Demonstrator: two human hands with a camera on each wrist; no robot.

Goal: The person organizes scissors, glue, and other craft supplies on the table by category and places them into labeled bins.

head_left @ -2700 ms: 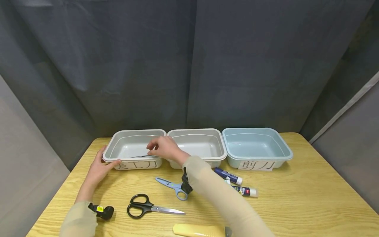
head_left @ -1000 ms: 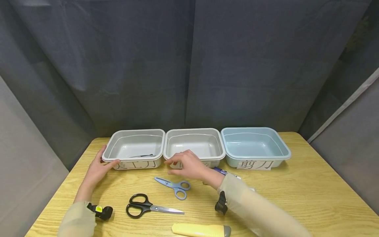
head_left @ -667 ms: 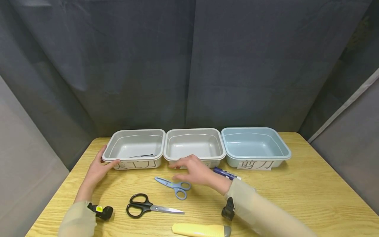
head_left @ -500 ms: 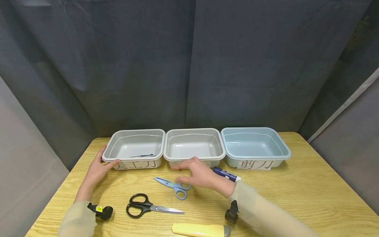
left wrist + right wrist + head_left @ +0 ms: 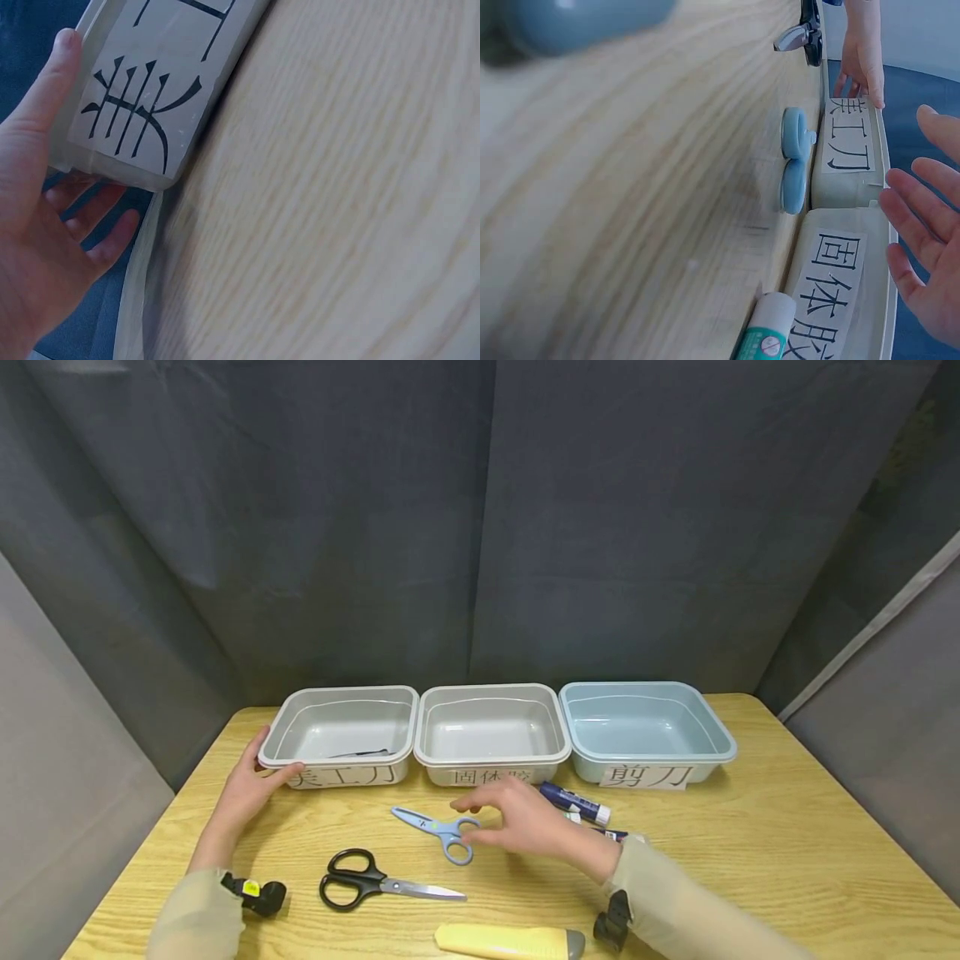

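Observation:
My left hand (image 5: 251, 793) grips the left corner of a grey plastic bin (image 5: 341, 693), thumb on the front rim and fingers behind the side. A slim dark tool (image 5: 362, 753) lies inside that bin. My right hand (image 5: 517, 818), holding nothing, hovers with spread fingers by the handles of light-blue scissors (image 5: 427, 824). In the right wrist view its fingers are apart and loosely bent. Black-handled scissors (image 5: 367, 887) and a yellow utility knife (image 5: 502, 942) lie nearer the front. Behind the right hand are a navy glue stick (image 5: 573, 802) and another, mostly hidden glue stick (image 5: 613, 834).
A second grey bin (image 5: 491, 760) and a light-blue bin (image 5: 649, 758) continue the row at the table's (image 5: 810, 860) back edge. Paper labels with Chinese writing are stuck on their fronts. A dark curtain (image 5: 480, 527) hangs behind.
The right hand has withdrawn from over the left bin, leaving the slim dark tool there, and moved right and toward the front to the blue scissors. The left hand has stayed put.

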